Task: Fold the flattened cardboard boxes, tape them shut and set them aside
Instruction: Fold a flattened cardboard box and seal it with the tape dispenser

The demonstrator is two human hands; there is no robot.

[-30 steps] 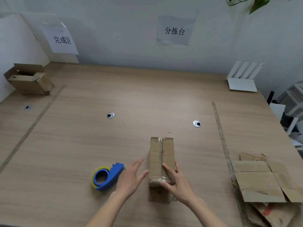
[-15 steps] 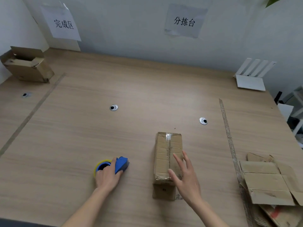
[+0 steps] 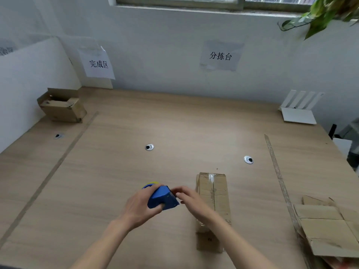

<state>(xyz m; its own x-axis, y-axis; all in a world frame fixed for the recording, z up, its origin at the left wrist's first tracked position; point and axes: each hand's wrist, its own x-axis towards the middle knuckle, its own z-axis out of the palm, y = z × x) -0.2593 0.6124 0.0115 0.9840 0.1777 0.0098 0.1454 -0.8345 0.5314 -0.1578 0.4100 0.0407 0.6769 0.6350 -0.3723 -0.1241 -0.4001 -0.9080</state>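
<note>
Gripping the blue dispenser in the left hand, lifted near the tabletop's front edge. Pinching at its toothed end with the right hand. Lying just right, folded box. Sitting at the far left corner, open box, contents unclear. Lying at the front right corner, flats.

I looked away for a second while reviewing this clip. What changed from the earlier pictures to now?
The left hand took hold of the blue tape dispenser and lifted it toward the folded box. The right hand left the box top and reached the dispenser's front edge. The box, flattened cardboard and far box stayed put.
</note>
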